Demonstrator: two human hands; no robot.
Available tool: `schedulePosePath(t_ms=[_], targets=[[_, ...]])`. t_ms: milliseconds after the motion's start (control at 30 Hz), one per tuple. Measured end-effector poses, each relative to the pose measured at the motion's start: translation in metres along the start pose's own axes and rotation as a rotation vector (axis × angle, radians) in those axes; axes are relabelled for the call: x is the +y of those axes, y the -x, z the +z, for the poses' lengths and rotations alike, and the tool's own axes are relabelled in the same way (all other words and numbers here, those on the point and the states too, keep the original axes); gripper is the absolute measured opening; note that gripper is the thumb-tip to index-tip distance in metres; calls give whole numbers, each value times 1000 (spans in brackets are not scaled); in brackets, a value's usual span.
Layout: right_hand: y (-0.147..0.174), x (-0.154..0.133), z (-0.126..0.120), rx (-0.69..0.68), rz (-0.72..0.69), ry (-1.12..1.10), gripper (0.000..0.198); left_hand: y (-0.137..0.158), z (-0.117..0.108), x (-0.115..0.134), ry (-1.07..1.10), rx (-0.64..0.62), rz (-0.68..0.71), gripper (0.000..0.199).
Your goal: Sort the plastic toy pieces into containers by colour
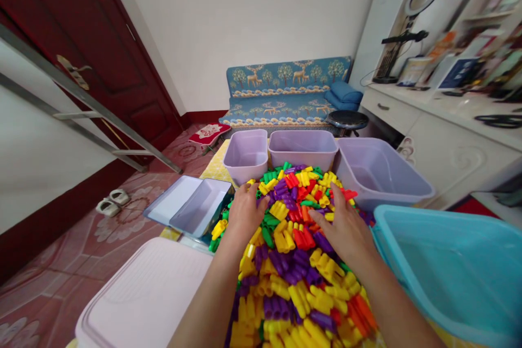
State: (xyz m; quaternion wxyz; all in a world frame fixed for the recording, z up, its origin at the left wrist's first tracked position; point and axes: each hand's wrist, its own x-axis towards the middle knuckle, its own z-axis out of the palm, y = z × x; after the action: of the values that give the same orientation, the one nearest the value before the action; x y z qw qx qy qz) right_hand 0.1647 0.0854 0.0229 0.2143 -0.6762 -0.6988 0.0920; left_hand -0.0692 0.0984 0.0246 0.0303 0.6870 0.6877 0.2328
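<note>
A big heap of bullet-shaped plastic toy blocks (299,261) in yellow, purple, red, green and orange spreads over the table in front of me. On the heap's left side rests my left hand (246,212), palm down, its thumb held away from the fingers and nothing seen in it. My right hand (342,223) lies across the right side, thumb and fingers spread among the blocks. A red block (349,194) shows right beside its fingertips. Both palms face down, so what lies beneath them is hidden.
Lilac bins stand behind the heap: a left one (246,166), a middle one (302,160) and a right one (385,196). A turquoise tub (448,283) is at the right. A clear box (199,209) and a pale pink lid (150,293) sit at the left.
</note>
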Motion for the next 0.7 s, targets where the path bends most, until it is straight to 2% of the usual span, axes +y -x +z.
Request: schedulePosePath(t_ms=[133, 233, 300, 400, 533, 700], targets=[[-13, -3, 9, -46, 22, 251, 73, -22, 8, 11, -170, -138, -125, 60], [-22, -3, 10, -88, 12, 279, 70, -28, 15, 13, -238, -220, -145, 77], [-27, -4, 11, -121, 43, 252, 76, -29, 20, 11, -209, -247, -119, 80], [-31, -11, 18, -208, 111, 166, 83, -30, 26, 6, -121, -309, -93, 79], [-32, -18, 32, -268, 129, -6, 89, -34, 28, -2, -10, -373, -68, 82], [-34, -6, 48, -330, 176, -487, 87, -34, 35, -6, 413, -468, -20, 86]])
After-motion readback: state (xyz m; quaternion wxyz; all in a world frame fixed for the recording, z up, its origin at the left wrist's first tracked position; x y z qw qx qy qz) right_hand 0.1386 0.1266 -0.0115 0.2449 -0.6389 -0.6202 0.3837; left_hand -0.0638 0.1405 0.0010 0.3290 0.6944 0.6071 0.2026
